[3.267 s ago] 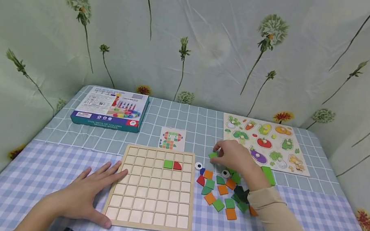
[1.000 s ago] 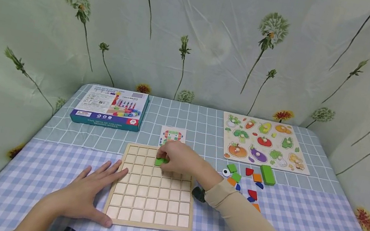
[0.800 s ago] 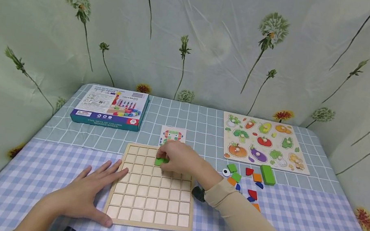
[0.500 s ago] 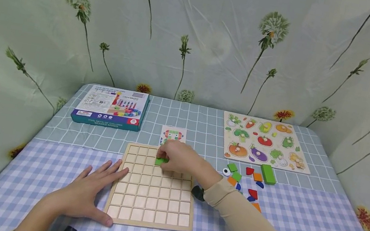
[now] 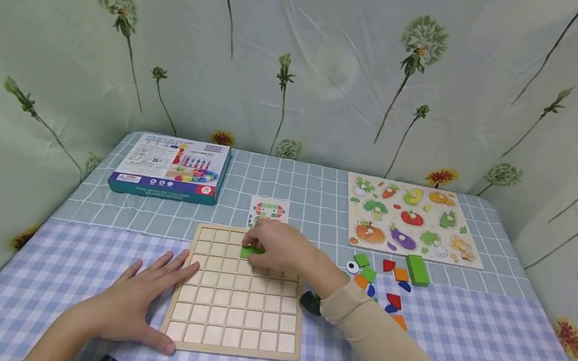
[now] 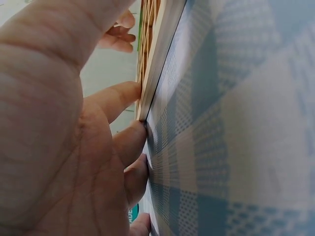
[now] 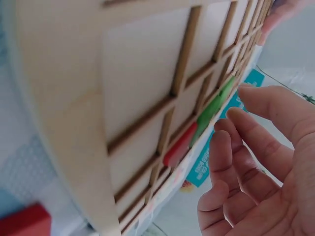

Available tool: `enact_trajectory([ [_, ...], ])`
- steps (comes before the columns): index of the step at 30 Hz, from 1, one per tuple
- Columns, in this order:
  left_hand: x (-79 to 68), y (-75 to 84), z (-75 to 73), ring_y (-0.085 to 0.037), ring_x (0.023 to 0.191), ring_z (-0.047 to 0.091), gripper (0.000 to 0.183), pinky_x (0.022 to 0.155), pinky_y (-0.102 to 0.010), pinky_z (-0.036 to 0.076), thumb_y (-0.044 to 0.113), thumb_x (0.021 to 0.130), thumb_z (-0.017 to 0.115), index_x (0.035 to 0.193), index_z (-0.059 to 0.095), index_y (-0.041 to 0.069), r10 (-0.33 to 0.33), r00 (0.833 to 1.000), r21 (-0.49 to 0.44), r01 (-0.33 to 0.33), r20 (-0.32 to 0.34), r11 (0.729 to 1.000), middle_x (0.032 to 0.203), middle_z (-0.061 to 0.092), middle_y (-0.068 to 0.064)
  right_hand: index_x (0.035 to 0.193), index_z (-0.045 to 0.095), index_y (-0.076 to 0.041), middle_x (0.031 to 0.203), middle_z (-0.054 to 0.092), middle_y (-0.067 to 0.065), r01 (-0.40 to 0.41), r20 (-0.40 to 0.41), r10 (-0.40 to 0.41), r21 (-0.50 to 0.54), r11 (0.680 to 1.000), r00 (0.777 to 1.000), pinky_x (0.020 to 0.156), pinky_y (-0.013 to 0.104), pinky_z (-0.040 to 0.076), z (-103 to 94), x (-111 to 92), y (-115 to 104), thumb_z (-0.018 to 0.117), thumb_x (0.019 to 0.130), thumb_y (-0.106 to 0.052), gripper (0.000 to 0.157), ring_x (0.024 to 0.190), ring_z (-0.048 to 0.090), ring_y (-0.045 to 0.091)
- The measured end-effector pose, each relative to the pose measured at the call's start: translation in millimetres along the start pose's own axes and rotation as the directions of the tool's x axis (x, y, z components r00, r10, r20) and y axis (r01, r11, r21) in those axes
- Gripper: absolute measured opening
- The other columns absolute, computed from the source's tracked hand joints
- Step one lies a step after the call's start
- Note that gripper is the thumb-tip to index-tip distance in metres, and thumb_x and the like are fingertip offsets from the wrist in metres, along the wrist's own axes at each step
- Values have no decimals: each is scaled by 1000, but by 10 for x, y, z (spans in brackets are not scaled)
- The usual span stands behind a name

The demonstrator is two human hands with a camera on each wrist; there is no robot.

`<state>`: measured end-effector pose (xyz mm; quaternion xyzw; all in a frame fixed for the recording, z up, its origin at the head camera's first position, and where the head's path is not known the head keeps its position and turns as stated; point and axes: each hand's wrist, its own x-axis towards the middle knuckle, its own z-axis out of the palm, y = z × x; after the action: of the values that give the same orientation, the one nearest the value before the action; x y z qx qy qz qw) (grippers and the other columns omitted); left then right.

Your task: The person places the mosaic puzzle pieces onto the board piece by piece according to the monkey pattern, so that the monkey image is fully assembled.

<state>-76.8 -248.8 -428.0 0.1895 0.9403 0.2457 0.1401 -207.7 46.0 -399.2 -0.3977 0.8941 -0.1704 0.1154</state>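
Observation:
A wooden grid board [image 5: 213, 348] lies on the table in the head view. My left hand [image 5: 131, 301] is spread along its left side, index fingertip on the frame and thumb at the near left corner. My right hand [image 5: 283, 247] is over the board's far rows, thumb and index finger pinching a green square tile [image 5: 246, 253] low at a cell. In the right wrist view, a green tile [image 7: 209, 115] and a red quarter-round tile [image 7: 179, 146] sit in neighbouring cells, with my fingertips right beside the green. That hand hides these cells from the head view.
A pattern card [image 5: 271, 206] lies beyond the board, partly covered by my right hand. Loose coloured tiles [image 5: 368, 275] and a green block [image 5: 417, 270] lie to the right. Behind are a vegetable puzzle [image 5: 415, 219] and a boxed set [image 5: 171, 169].
From the loose tiles on the right, my right hand has moved left onto the board with a green tile. Over the last second it stays in place. My left hand has not moved.

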Motion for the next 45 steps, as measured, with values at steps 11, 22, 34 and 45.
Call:
enact_trajectory([
  [11,-37,-36,25,-50,164,21,137,117,-88,11,82,55,89,168,37,26,3,999,5,-3,-48,1000,178,27,-14,121,80,-13,110,74,-1,-82,-34,85,80,993,996,79,25,58,-193,-404,194,74,102,-25,23,91,67,10],
  [22,-60,-107,-27,-54,160,27,131,114,-88,16,77,54,92,163,45,23,51,995,-43,-55,-87,998,176,33,-13,125,77,-9,108,76,0,-233,-81,246,140,962,966,86,35,63,-413,-1018,671,77,100,-23,28,96,70,15],
  [34,-38,-94,-21,-55,162,21,124,117,-89,7,68,55,97,161,49,25,21,998,-136,-28,-53,990,176,34,-13,117,77,-7,108,77,4,-406,-49,421,180,896,906,92,42,62,-450,-1461,979,82,95,-17,24,96,66,20],
  [45,-27,-132,13,-55,162,20,123,117,-89,5,67,55,97,161,49,25,44,997,-156,-53,-59,986,176,34,-14,117,76,-9,101,72,2,-480,-1,492,211,851,871,92,41,61,-396,-1652,1096,85,93,-14,26,94,63,19],
])
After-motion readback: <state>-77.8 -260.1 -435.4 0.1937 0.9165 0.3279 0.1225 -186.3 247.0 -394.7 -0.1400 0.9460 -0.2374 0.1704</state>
